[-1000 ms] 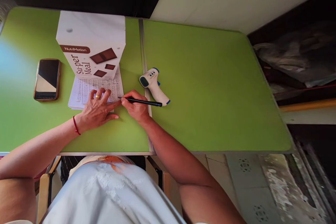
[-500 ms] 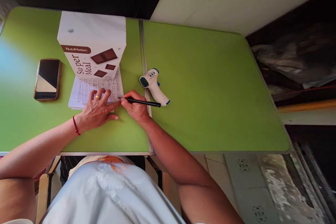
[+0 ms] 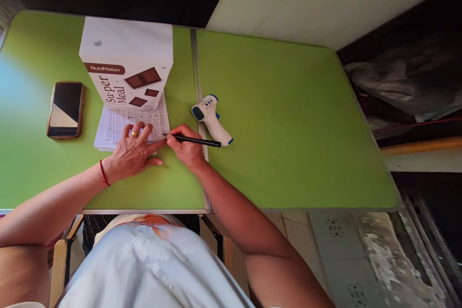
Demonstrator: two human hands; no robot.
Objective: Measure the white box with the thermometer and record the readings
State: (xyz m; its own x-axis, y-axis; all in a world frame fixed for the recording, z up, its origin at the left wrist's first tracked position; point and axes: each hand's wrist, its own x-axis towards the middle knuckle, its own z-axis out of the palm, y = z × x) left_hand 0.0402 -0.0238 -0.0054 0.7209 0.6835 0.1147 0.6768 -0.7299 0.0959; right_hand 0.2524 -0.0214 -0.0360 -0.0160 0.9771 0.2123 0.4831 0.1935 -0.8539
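My left hand (image 3: 133,151) lies over the lower part of a stack of written paper sheets (image 3: 159,118), fingers spread, a ring on one finger. Between the fingers of my right hand (image 3: 187,148) is a black pen (image 3: 198,141), its tip at the right edge of the paper, close to my left index finger. Dense rows of handwriting cover the top sheet. A white and brown NutriMotion box (image 3: 139,70) stands upright on the far part of the sheets and hides it.
A phone (image 3: 66,109) in a brown case lies left of the box. To the right of my right hand rests a white and blue infrared thermometer (image 3: 212,120). The green table (image 3: 288,130) has a metal seam (image 3: 195,57) across it. A dark panel and a pale wall border its far side.
The pen tip stays at nearly the same spot on the paper. Both hands and the other things have not visibly moved, apart from a very slight shift of the view.
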